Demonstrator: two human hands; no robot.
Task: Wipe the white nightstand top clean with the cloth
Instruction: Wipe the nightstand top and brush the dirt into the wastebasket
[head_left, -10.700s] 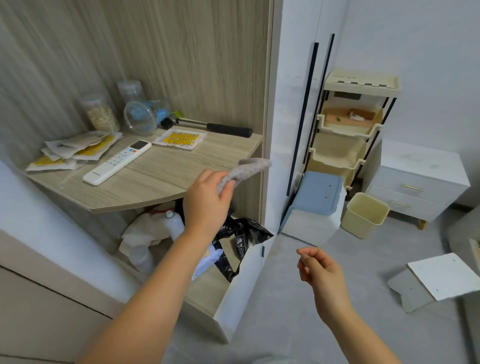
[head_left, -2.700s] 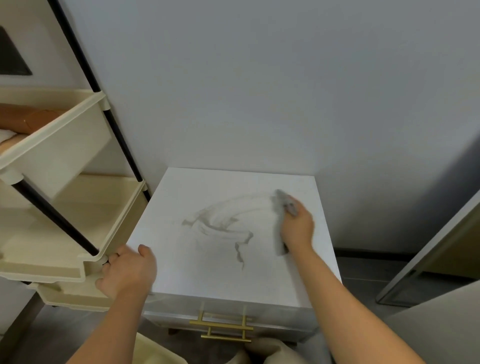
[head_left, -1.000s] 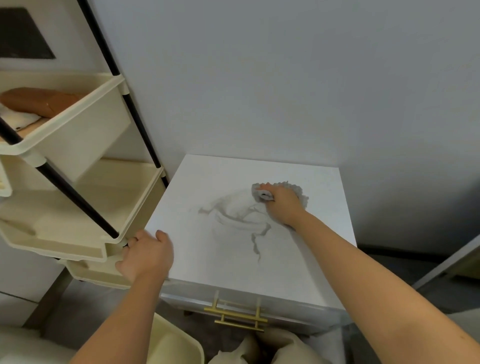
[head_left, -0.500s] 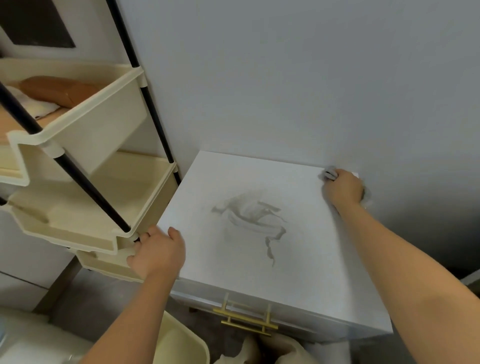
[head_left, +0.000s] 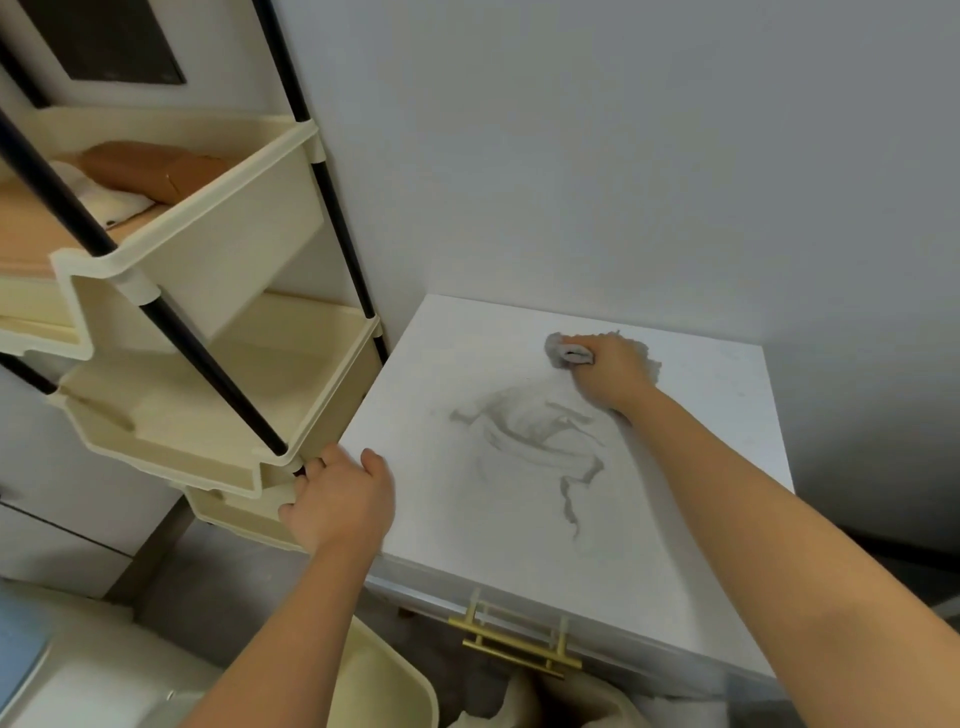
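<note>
Cloth (head_left: 558, 349), grey and bunched, lies pressed flat on the back part of the white nightstand top (head_left: 691, 525), with the right hand (head_left: 610, 371) on it, fingers closed over its folds. It looks soft, light and limp, so it probably handles best gathered under the palm rather than pinched at an edge. Left hand (head_left: 340, 501) grips the top's near-left corner, fingers curled around it, beside the grey smear (head_left: 540, 431).

Matt white nightstand top (head_left: 691, 519), brass-look handle (head_left: 519, 644)

No legible text, label or number anywhere.
</note>
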